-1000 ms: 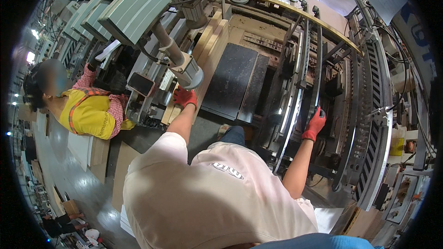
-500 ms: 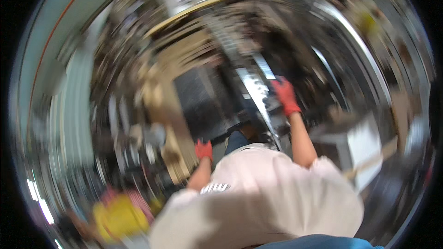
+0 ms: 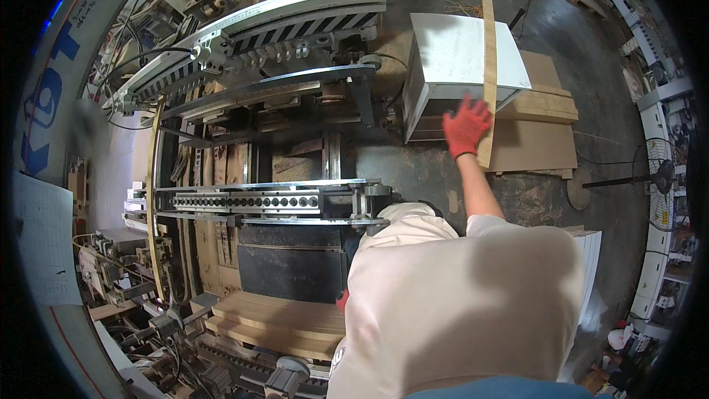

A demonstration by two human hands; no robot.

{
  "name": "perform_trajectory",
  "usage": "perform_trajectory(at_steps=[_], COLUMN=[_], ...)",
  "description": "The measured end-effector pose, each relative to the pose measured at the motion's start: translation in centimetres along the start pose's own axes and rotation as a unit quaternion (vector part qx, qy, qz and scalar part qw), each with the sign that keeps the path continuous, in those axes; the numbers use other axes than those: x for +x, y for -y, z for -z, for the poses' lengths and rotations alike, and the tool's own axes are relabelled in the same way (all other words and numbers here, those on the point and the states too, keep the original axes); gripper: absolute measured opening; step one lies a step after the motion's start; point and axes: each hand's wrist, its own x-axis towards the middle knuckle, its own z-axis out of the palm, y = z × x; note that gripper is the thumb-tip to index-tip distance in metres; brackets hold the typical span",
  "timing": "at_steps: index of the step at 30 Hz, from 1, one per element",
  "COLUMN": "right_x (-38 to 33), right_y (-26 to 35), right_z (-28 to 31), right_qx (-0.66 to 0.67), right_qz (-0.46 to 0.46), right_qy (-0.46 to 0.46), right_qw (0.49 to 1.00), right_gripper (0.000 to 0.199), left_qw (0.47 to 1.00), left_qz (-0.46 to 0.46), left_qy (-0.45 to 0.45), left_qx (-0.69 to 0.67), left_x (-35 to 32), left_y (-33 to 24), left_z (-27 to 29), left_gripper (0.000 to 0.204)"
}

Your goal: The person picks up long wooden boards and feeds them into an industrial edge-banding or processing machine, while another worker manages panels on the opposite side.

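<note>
My right hand [image 3: 467, 129], in a red glove, is stretched out with its fingers apart. It overlaps the near part of a narrow wooden strip [image 3: 489, 37]; whether it touches the strip I cannot tell. That strip lies across the top of a white box-shaped cabinet [image 3: 450, 44], reaching past its near edge. Only a sliver of my red-gloved left hand [image 3: 342, 300] shows at the left of my body, its fingers hidden. Close to it are stacked wooden boards [image 3: 273, 319] and a black panel [image 3: 292, 262].
A machine with a metal rail [image 3: 273, 202] and roller-lined beams stretches to the left. Behind the white cabinet, cardboard and boards [image 3: 532, 149] lie on the floor. Standing fans [image 3: 661, 177] are at the right, and white panels [image 3: 587, 258] stand beside me.
My view has swung to the right and is now sharp. My right hand has moved from beside the metal rail to the wooden strip on the cabinet; my left hand is now mostly hidden.
</note>
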Motion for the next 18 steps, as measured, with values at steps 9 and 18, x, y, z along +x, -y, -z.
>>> perform_trajectory(at_steps=[9,18], right_x=[0.9,-5.4], right_y=[-9.7,12.6], right_z=[-12.0,5.9], right_qx=[0.495,0.826], right_qz=[-0.291,-0.120], right_qy=[0.090,0.178], right_qw=[0.814,0.521], right_gripper=[0.059,0.059], left_qw=[0.917,0.789], left_qz=[-0.149,-0.322], left_qy=[-0.132,-0.045], left_qx=[-0.347,-0.521], left_x=[1.0,-13.2], left_y=[-18.1,-39.9], left_z=[6.1,16.3], left_gripper=[0.027,0.047])
